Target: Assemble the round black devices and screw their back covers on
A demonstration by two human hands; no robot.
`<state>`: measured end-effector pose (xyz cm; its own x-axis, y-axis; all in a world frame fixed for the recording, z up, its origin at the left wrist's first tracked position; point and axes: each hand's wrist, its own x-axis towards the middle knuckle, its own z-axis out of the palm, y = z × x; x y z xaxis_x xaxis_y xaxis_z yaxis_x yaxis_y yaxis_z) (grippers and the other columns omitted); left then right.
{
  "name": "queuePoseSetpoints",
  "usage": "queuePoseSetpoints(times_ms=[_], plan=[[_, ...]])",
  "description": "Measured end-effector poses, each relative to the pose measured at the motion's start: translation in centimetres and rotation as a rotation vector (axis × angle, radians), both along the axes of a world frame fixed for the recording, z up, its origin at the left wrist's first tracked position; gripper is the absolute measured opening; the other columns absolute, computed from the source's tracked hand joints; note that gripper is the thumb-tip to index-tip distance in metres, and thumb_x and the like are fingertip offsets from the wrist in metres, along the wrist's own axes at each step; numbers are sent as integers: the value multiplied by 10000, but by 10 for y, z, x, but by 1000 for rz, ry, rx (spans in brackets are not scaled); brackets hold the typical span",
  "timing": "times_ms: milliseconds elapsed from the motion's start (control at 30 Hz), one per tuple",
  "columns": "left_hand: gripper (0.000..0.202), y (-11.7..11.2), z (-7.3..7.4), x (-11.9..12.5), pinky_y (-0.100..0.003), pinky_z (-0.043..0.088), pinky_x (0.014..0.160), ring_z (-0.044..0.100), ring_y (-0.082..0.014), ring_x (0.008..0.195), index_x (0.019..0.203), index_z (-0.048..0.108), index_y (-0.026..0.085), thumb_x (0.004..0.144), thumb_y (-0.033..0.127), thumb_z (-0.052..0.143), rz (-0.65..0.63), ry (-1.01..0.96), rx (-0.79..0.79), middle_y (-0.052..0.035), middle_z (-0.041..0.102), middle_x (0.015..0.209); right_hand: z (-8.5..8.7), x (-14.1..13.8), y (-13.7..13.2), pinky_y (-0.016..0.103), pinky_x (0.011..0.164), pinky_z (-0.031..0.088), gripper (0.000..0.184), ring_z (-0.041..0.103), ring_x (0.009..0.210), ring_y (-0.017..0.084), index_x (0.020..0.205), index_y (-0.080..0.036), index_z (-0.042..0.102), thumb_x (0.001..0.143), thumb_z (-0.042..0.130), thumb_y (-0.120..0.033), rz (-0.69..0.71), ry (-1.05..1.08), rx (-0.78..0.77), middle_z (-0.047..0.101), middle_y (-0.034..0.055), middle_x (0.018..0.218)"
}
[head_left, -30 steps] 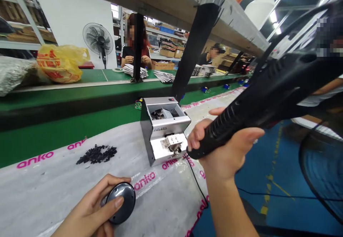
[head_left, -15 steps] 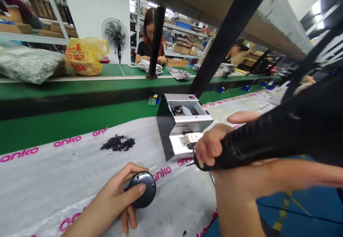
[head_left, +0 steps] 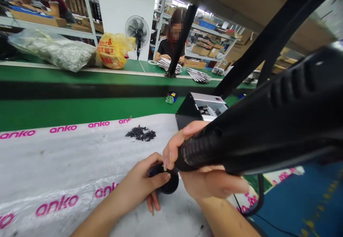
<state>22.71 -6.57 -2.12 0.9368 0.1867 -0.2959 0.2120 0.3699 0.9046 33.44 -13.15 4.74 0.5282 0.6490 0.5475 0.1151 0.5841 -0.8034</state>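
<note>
My left hand (head_left: 142, 180) is shut around a round, glossy black disc-shaped part (head_left: 168, 184), which rests on the film and is partly covered by my fingers. My right hand (head_left: 206, 178) grips the ribbed black handle of a large electric screwdriver (head_left: 257, 137), hanging from above. The screwdriver's nose reaches over the disc, and its tip is hidden behind my fingers. A small heap of black screws or small parts (head_left: 140, 134) lies on the white "anko" protective film (head_left: 53, 158), just beyond my hands.
A silver-and-black screw feeder (head_left: 200, 108) stands behind the screwdriver. Beyond it run a green workbench (head_left: 80, 87) and black support posts. A seated co-worker (head_left: 168, 49) handles paper stacks. Bags, a fan, and shelves of cartons stand farther back; blue floor lies right.
The view has swung left and tilted up. My right hand has carried the screwdriver left over the disc, now covering most of the feeder's front. My hands have come close together.
</note>
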Motion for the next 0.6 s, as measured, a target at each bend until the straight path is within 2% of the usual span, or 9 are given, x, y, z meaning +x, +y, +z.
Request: queuePoseSetpoints(times_ms=[67, 233, 433, 600], plan=[[346, 0, -1, 1, -151, 462, 354, 632, -98, 433, 1074, 515, 208, 861, 447, 646, 5, -12, -1, -1, 651, 805, -4, 0, 3, 294, 399, 452, 524, 506, 410, 152, 1019, -279, 580, 753, 620, -729, 38, -8, 48, 585, -34, 602], [335, 0, 0, 2, -154, 453, 343, 632, -99, 430, 1056, 516, 208, 853, 433, 659, 23, -8, 21, -20, 663, 872, -7, -2, 5, 268, 378, 396, 415, 476, 410, 146, 1012, -289, 599, 805, 611, -648, 130, -20, 86, 557, -31, 606], [370, -1, -1, 2, -161, 444, 324, 616, -99, 395, 1075, 520, 207, 832, 430, 688, 53, 5, 3, -4, 666, 834, -7, -3, 7, 244, 351, 339, 429, 433, 368, 129, 959, -276, 604, 797, 611, -673, 88, 1, 96, 562, -34, 564], [378, -2, -3, 1, -174, 450, 324, 613, -126, 384, 1057, 528, 199, 817, 434, 704, 48, 21, 17, 23, 648, 666, -16, -4, 4, 282, 379, 422, 530, 484, 382, 149, 937, -271, 545, 704, 664, -732, 70, 105, 46, 577, -42, 560]])
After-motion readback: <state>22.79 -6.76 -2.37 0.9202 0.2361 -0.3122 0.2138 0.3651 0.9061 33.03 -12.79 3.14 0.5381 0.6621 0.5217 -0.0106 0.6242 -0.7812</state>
